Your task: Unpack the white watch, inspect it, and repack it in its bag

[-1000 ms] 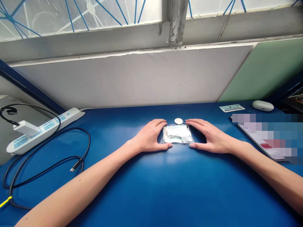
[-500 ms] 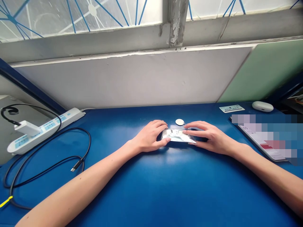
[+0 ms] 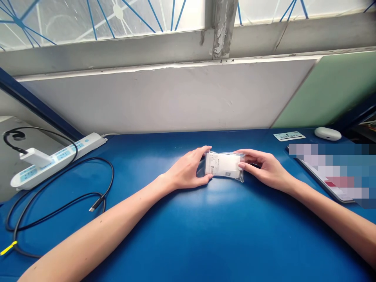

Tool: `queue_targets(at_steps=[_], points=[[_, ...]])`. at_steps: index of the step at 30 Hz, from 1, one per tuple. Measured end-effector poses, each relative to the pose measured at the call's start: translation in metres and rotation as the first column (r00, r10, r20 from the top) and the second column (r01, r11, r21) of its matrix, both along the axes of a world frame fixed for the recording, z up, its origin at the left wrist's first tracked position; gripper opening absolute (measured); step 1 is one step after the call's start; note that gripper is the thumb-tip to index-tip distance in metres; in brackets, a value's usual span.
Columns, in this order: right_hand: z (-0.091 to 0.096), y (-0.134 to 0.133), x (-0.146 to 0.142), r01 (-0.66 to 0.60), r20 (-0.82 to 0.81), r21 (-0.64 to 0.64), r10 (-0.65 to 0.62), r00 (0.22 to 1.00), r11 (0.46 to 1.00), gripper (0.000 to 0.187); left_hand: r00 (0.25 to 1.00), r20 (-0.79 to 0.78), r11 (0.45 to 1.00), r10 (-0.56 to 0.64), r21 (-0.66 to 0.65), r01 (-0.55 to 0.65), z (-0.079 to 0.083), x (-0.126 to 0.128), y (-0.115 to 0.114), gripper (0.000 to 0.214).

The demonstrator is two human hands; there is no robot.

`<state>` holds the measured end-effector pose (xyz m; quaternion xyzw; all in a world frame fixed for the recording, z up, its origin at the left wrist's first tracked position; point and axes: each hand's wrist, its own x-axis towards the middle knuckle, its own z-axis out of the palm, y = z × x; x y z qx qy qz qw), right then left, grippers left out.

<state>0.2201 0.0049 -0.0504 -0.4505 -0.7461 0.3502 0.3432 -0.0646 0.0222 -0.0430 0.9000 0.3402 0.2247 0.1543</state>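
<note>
A small clear plastic bag [image 3: 223, 165] with a white label stands tilted up on its edge on the blue table [image 3: 188, 235]. My left hand [image 3: 188, 170] grips its left end between thumb and fingers. My right hand [image 3: 264, 167] pinches its right end, thumb in front. The label side faces me. The round silver disc that lay behind the bag is hidden.
A white power strip [image 3: 55, 158] with a plugged white charger [image 3: 35, 157] lies at the left, with a looped black cable [image 3: 58, 196] beside it. A white card [image 3: 289, 136], a white oval case [image 3: 327, 133] and a blurred flat item [image 3: 329, 172] sit at the right. A white wall panel stands behind.
The bag lay flat between my hands a second ago. Both hands took hold of its ends and tipped it up, label side toward me, covering the silver disc.
</note>
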Motion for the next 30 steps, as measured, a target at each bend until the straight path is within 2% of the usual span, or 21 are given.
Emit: queue_targets(at_steps=[2,4,6,8,11,15,20,26,30], points=[[-0.003,0.001,0.001,0.018,0.064,0.069,-0.023,0.998,0.997,0.045,1.000,-0.004,1.000,-0.020,0.003,0.020,0.001,0.000,0.001,0.073],[-0.005,0.002,0.003,0.034,0.155,0.192,-0.064,0.986,0.981,0.041,0.999,-0.009,0.999,-0.034,0.001,0.034,0.002,0.000,0.001,0.070],[-0.006,0.003,0.005,-0.012,0.255,0.316,-0.073,0.964,0.949,0.039,0.999,-0.015,0.999,-0.035,-0.004,0.035,0.002,0.001,0.002,0.070],[-0.006,0.003,0.008,-0.102,0.352,0.381,-0.042,0.935,0.919,0.043,0.999,-0.023,1.000,-0.031,-0.008,0.031,0.003,0.001,0.002,0.069],[-0.005,0.003,0.012,-0.198,0.459,0.361,0.011,0.889,0.911,0.061,0.999,-0.036,1.000,-0.028,-0.005,0.028,0.002,0.001,0.002,0.068],[-0.007,0.005,0.014,-0.229,0.537,0.290,0.040,0.843,0.929,0.077,0.998,-0.056,1.000,-0.020,0.013,0.021,0.001,0.001,0.003,0.068],[-0.009,0.006,0.016,-0.236,0.569,0.242,0.060,0.820,0.941,0.085,0.998,-0.059,1.000,-0.029,0.009,0.030,0.002,0.001,0.004,0.068],[-0.009,0.007,0.021,-0.233,0.544,0.239,0.069,0.836,0.943,0.093,0.998,-0.054,0.999,-0.020,0.026,0.022,0.003,0.000,0.003,0.076],[-0.005,0.009,0.024,-0.255,0.542,0.200,0.110,0.833,0.946,0.097,0.997,-0.074,0.999,-0.007,0.053,0.011,0.004,0.001,0.002,0.071]])
